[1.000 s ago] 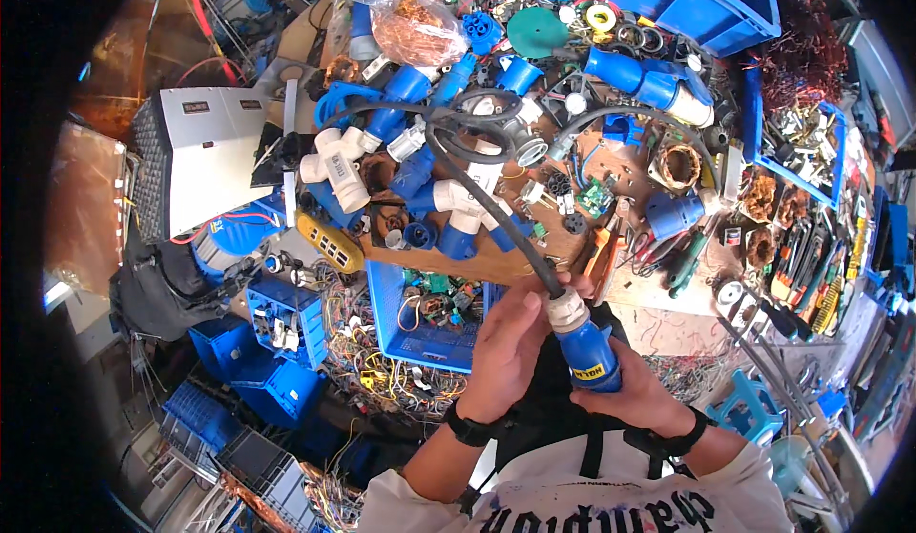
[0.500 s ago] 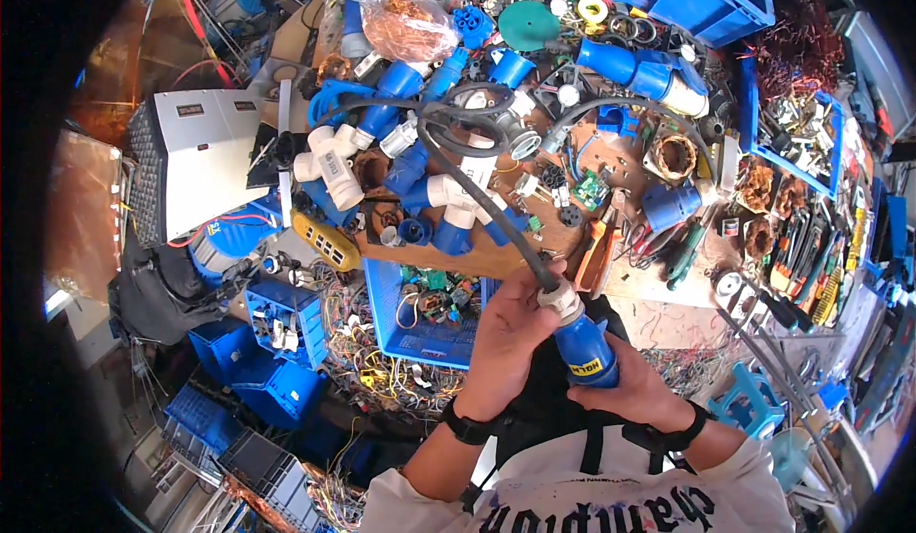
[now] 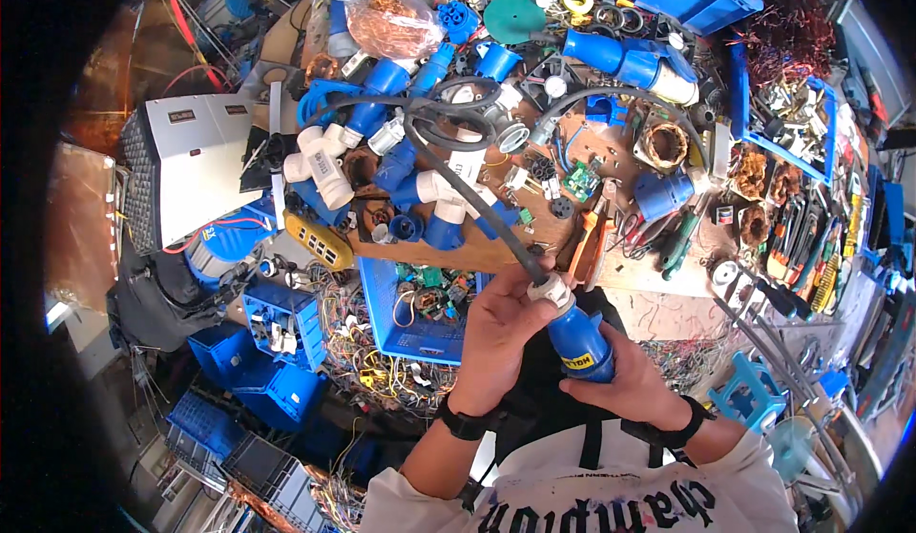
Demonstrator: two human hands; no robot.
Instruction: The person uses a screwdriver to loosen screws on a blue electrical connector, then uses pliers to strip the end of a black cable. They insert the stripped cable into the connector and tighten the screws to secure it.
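Observation:
Close to my body I hold a blue industrial plug with a yellow label and a white collar nut at its cable end. My left hand is closed around the white nut, thumb and fingers pressing on it. Around the lower part of the blue body wraps my right hand. A thick black cable runs from the nut up and left across the workbench, where it lies in loops. The plug tilts, with its nut end farther from me.
The wooden workbench carries white-and-blue pipe-like connectors, pliers with orange handles, and several tools at the right. Below its edge stands a blue crate of circuit boards, beside tangled wires. A yellow power strip lies left.
The view has shifted slightly, so the bench items appear a little farther left. Both hands keep their hold on the plug, and my left fingers have shifted a little around the nut.

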